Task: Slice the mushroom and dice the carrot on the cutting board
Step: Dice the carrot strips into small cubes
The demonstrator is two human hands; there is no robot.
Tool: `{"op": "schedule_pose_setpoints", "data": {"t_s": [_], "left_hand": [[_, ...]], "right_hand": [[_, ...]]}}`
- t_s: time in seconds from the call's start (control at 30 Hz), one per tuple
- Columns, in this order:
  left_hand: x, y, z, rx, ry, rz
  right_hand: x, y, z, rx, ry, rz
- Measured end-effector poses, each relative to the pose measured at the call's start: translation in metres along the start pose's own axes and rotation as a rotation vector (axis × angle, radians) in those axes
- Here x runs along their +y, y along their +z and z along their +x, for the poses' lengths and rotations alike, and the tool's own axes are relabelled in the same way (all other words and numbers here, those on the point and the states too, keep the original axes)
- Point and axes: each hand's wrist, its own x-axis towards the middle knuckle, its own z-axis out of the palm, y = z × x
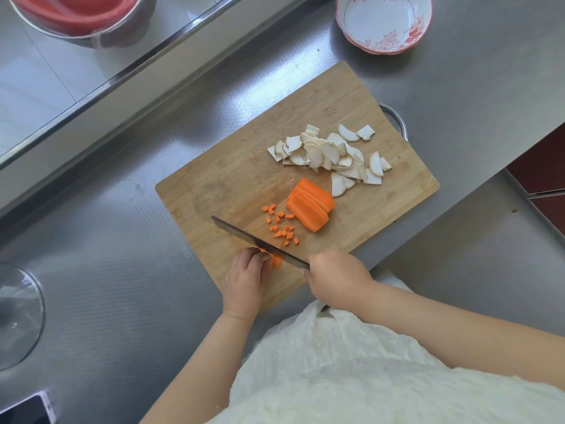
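Left hand (244,278) curled over carrot strips (276,261), pinning them at the cutting board's (232,179) 7 o'clock corner. Right hand (334,278) wrapped around the handle of a knife (260,243), blade edge against the strips beside the left fingertips. Carrot dice (281,224) scattered just at 1 o'clock of the blade. Stacked carrot slabs (310,205) at board centre. Mushroom slices (330,154) heaped at 1 o'clock of the slabs. Floral bowl (383,22) at 12 o'clock on the steel counter (122,270); glass lid (18,316) at 9 o'clock.
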Motion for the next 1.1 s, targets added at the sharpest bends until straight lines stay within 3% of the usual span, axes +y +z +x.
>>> {"op": "schedule_pose_setpoints", "data": {"t_s": [0.53,0.77,0.97,1.1], "left_hand": [[-0.002,0.003,-0.002,0.052,-0.008,0.013],[-0.002,0.005,-0.003,0.064,0.006,0.007],[0.005,-0.002,-0.001,0.046,0.008,0.004],[0.001,-0.004,-0.004,0.038,0.009,-0.009]], "right_hand": [[-0.017,0.003,0.013,-0.132,0.081,-0.110],[-0.016,0.008,0.019,-0.112,0.151,-0.016],[-0.001,0.002,0.031,-0.113,0.197,0.298],[-0.001,0.004,0.018,-0.069,0.146,0.228]]}}
